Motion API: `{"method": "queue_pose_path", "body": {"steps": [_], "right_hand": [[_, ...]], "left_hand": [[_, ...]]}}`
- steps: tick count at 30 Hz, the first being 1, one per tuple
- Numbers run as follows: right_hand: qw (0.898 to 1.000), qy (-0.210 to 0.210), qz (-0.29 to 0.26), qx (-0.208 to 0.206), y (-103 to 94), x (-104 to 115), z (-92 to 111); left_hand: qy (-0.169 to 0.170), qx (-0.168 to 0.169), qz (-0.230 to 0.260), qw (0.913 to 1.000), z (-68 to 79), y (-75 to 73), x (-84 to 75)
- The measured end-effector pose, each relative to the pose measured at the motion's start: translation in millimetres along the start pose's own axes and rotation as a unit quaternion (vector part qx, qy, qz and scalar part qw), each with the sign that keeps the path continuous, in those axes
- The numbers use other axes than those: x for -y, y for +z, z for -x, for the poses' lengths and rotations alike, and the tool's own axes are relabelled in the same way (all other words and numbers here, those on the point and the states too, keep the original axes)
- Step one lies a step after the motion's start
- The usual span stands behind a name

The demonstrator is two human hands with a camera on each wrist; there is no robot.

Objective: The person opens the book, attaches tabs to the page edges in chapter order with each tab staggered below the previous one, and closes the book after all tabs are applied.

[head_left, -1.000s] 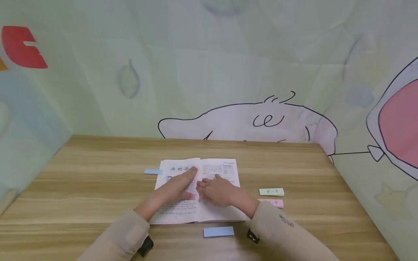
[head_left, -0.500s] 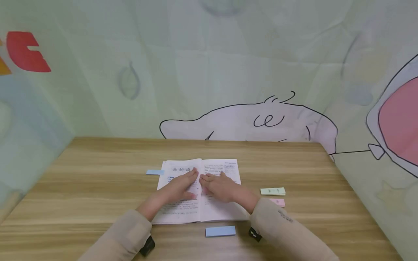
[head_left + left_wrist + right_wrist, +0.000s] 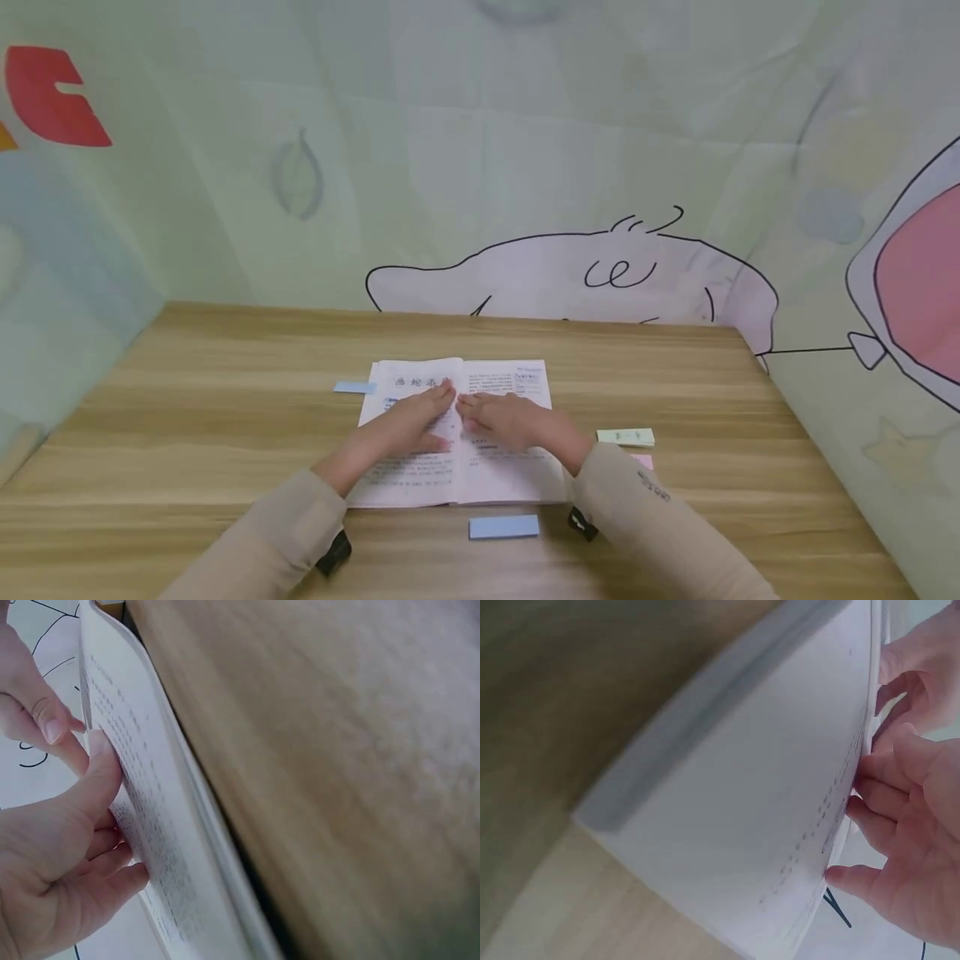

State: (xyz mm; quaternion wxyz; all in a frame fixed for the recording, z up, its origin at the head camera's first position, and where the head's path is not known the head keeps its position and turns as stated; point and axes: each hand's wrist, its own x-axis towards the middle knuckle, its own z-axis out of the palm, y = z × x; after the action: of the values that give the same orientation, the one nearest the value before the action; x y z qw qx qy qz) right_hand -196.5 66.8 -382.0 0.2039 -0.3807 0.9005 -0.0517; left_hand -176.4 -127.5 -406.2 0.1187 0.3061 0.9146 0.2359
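An open book point(image 3: 517, 487) with printed pages lies on the wooden table. My left hand point(image 3: 408, 423) rests on its left page, fingers extended toward the far end of the centre fold. On the right page lies my right hand point(image 3: 510, 421), its fingertips at the fold close beside the left fingers. In the left wrist view, the left thumb and fingertips touch the printed page point(image 3: 150, 795). The right wrist view has the right fingertips pressing the opposite page point(image 3: 742, 780) near the fold. A blue paper tab point(image 3: 354, 387) sticks out from the book's left edge.
A folded blue paper strip point(image 3: 504, 527) lies in front of the book. To its right are a pale green strip point(image 3: 626, 437) and a pink strip point(image 3: 642, 460), the pink one partly hidden by the right sleeve. A patterned cloth wall point(image 3: 465, 183) stands behind the table point(image 3: 247, 375).
My right hand has slid a little farther up the fold, away from me, and its sleeve covers more of the pink strip. The left hand stays nearly in place.
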Motion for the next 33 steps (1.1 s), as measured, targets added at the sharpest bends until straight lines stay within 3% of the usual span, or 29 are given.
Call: {"method": "queue_pose_path", "body": {"steps": [8, 12, 18, 24, 33], "right_hand": [[0.995, 0.029, 0.087, -0.03, 0.8, 3.3, -8.3], [0.996, 0.037, 0.071, -0.029, -6.5, 0.3, -14.4], [0.999, 0.035, 0.03, -0.013, -7.8, -4.0, -12.5], [0.997, 0.035, 0.067, -0.036, -1.7, -3.7, -12.6], [0.996, 0.044, 0.073, -0.016, -10.4, -4.3, -22.2]], "left_hand": [[0.003, 0.008, -0.005, 0.9999, 0.3, -2.3, -0.7], [-0.003, -0.003, -0.007, 1.0, 1.7, -4.5, -1.6], [-0.007, 0.006, -0.007, 0.9999, 1.5, -5.6, -5.5], [-0.015, 0.006, -0.005, 0.9999, -0.5, -3.7, -8.7], [-0.003, 0.008, -0.012, 0.9999, -0.2, -3.6, -3.9]]}}
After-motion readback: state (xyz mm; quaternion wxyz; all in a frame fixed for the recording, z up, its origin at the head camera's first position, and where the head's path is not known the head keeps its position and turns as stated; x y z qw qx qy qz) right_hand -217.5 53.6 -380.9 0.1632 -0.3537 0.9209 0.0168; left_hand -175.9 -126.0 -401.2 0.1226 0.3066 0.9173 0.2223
